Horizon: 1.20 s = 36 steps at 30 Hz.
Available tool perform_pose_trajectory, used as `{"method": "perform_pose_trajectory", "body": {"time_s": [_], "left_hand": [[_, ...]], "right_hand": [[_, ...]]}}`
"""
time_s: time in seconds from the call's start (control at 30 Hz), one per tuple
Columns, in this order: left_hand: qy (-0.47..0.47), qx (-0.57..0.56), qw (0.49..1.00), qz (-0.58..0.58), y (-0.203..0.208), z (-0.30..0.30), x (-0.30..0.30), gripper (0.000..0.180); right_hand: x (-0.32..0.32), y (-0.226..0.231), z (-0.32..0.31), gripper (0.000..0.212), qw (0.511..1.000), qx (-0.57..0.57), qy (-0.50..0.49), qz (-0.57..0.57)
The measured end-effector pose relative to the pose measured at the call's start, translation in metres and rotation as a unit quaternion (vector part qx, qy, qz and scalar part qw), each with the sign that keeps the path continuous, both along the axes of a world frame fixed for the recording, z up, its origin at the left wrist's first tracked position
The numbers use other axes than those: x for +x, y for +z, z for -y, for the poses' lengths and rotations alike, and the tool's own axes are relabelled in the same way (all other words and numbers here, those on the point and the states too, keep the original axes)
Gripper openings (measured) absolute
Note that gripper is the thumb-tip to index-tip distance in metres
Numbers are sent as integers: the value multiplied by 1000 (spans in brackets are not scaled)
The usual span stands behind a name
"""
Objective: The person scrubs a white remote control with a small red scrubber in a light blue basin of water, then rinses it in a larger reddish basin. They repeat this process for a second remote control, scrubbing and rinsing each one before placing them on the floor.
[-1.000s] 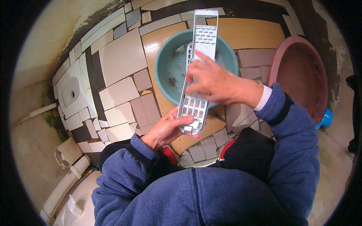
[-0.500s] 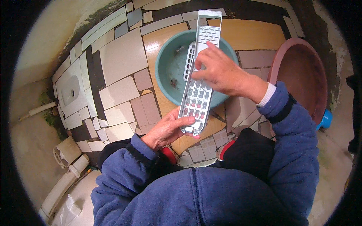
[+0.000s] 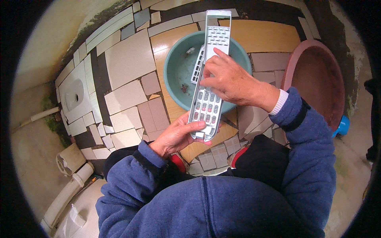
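A long, pale grey grater (image 3: 209, 54) is lying slantwise between my hands, its far end reaching out above the teal basin (image 3: 169, 67) and its near end pointing toward my lap. Rows of oval slots are showing along its lower half, with reddish colour peeping through some of them, while raised teeth are covering a patch near its open-framed top.

My left hand (image 3: 179, 133) is gripping the near end, the thumb pressing down on top and the fingers wrapping underneath. My right hand (image 3: 230, 81) is curling over the middle, thumb and bent fingers drawing close together, one finger pointing up along the smooth plate. The knuckles are hiding the fingertips, so I am not able to tell whether they are pinching anything.

Inside the basin, a second slotted piece (image 3: 196, 66) is leaning just beside the grater, and a small dark reddish scrap (image 3: 184, 88) is lying on the bottom. To my right a reddish oval tub (image 3: 289, 71) is standing apart, with something blue (image 3: 343, 125) sitting near its lower edge. Patchwork tiles (image 3: 127, 59) are covering the floor, a white squat pan (image 3: 70, 95) is lying at the left, and I am wearing blue sleeves (image 3: 307, 139).
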<state>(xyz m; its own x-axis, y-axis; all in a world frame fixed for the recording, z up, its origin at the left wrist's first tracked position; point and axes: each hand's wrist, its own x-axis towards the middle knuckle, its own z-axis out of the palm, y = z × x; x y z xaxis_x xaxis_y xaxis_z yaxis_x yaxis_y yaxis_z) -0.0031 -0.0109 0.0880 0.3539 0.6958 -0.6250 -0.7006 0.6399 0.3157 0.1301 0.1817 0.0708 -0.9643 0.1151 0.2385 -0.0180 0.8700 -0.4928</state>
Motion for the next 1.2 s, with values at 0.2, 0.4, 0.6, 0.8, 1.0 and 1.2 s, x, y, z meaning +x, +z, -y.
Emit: {"method": "perform_pose_trajectory", "body": {"time_s": [0.2, 0.4, 0.6, 0.8, 1.0, 1.2], "left_hand": [[5, 11, 1000, -4, -4, 1, 1, 48], [-1, 21, 999, -27, -9, 4, 0, 50], [-13, 22, 999, -29, -7, 4, 0, 50], [-3, 29, 999, -39, -5, 4, 2, 52], [1, 30, 999, -43, -6, 5, 2, 50], [37, 19, 998, -54, -6, 4, 6, 45]], "right_hand": [[0, 3, 12, 15, 997, -37, 61, 7], [-2, 10, 22, 15, 993, -68, 94, -24], [-2, 7, 22, 10, 979, -179, 93, -35], [-4, 3, 24, 7, 982, -165, 54, -78], [-4, 4, 25, 9, 986, -156, 26, -51], [-9, 3, 45, 15, 994, -90, -51, -46]]}}
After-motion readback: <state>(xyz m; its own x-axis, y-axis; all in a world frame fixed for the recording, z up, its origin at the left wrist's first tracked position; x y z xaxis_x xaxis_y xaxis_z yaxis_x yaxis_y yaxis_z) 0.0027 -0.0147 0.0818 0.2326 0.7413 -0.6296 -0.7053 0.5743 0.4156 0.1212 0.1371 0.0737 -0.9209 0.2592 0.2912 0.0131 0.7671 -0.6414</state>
